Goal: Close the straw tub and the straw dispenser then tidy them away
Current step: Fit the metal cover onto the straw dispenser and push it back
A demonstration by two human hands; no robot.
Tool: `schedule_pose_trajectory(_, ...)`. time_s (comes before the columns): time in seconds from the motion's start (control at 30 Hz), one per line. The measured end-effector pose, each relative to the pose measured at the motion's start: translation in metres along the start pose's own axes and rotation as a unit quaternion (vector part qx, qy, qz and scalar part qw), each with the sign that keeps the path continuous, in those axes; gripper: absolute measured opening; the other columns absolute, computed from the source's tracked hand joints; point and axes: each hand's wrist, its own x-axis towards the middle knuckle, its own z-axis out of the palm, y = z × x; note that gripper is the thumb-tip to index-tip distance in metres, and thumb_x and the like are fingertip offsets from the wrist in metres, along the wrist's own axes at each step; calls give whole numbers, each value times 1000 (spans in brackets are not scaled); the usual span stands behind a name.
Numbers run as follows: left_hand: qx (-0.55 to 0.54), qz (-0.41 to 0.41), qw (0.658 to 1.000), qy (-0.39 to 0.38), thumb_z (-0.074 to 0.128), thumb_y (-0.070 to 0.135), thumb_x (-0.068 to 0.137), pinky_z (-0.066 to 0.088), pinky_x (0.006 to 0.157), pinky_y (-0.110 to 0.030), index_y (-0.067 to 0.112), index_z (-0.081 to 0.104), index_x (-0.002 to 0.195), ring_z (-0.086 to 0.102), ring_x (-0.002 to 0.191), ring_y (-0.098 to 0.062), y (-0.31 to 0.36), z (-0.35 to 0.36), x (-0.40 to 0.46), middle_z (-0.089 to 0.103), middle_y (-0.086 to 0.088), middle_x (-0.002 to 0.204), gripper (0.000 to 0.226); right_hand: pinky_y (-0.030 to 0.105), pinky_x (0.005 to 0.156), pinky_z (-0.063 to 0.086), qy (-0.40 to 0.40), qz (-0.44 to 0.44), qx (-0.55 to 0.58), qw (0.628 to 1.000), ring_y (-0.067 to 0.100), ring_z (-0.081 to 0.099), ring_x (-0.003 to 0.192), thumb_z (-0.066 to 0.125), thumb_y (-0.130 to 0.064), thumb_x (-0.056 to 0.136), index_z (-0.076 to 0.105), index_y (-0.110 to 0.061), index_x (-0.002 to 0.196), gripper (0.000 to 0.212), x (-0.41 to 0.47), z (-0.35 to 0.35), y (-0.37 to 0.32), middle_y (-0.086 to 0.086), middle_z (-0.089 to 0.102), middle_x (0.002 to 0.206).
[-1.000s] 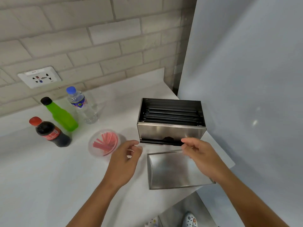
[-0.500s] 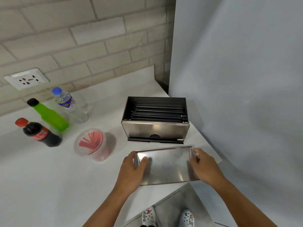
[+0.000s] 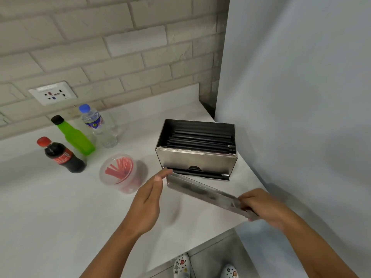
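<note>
Two hands: both on the steel lid (image 3: pixel 208 194), clear of the counter (image 3: pixel 60 207), tilted, its left end higher
Right hand (image 3: pixel 263 207): fingers curled round the lid's right end; firm pinch
Left hand (image 3: pixel 149 199): fingers nearly straight, flat against the left end; steadying only
Straw dispenser (image 3: pixel 196 155): at 12 o'clock of the lid, open, black straws showing; level the lid, then lower squarely
Straw tub (image 3: pixel 118 173): at 9 o'clock of the dispenser, lidless

Both forearms are bare to the frame's near edge, with no sleeves, watch or rings visible on the left hand (image 3: pixel 149 199) or the right hand (image 3: pixel 265 207). On the feet are white clogs (image 3: pixel 181 266) dotted with small colourful charms.
</note>
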Motion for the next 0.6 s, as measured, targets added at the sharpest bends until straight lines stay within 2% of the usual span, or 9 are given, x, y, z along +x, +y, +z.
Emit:
schedule_pose_trajectory(0.1,47,83,994,-43,34,50,105,25,118,-11,43,41,150,33,148,7,7,-6,3,43,28,156,45,33,64,55,-96,15,98,990,24,60,59,56,1,92,74,13,84,23,-7,-5,-9,18,67,72)
schedule_pose_trajectory(0.17,93,139,985,-41,49,40,103,26,113,-5,42,35,150,36,146,4,11,-9,8,41,31,151,49,35,62,55,-141,35,177,973,25,61,58,53,3,96,76,13,86,27,-11,-5,-11,25,67,76)
schedule_pose_trajectory(0.27,120,188,975,25,63,33,97,36,106,-9,44,40,143,53,128,-8,12,-14,20,50,29,134,53,39,63,55,-161,36,284,945,30,62,61,61,-5,94,78,5,86,21,-20,-5,-15,29,67,79)
schedule_pose_trajectory(0.33,93,186,977,40,66,33,95,40,106,-13,41,44,141,56,126,-13,12,-18,29,55,23,133,51,43,67,56,-153,28,349,924,33,63,63,66,-11,87,74,3,101,22,-23,-6,-17,32,66,82)
schedule_pose_trajectory(0.4,70,172,981,46,66,35,95,43,108,-18,28,50,141,58,127,-14,12,-22,36,60,12,134,49,45,71,55,-139,4,353,925,33,63,64,59,-3,96,67,4,116,23,-27,-7,-21,31,67,83)
schedule_pose_trajectory(0.43,64,165,983,53,67,35,96,45,107,-21,22,52,142,59,127,-14,13,-25,39,62,9,134,50,45,72,55,-137,-11,348,928,32,63,65,53,-3,98,65,6,117,24,-29,-8,-25,29,67,84)
schedule_pose_trajectory(0.53,45,132,987,79,69,24,97,52,96,-25,23,57,137,64,116,-12,18,-30,50,68,12,124,41,43,74,56,-121,-49,377,917,29,64,71,51,-29,96,65,0,110,35,-36,-13,-38,23,68,85)
schedule_pose_trajectory(0.6,30,110,989,95,69,21,97,55,86,-27,30,59,131,67,101,-9,21,-32,57,72,14,110,36,42,74,55,-100,-92,421,897,29,64,73,53,-54,94,66,-4,111,54,-41,-18,-45,21,65,85)
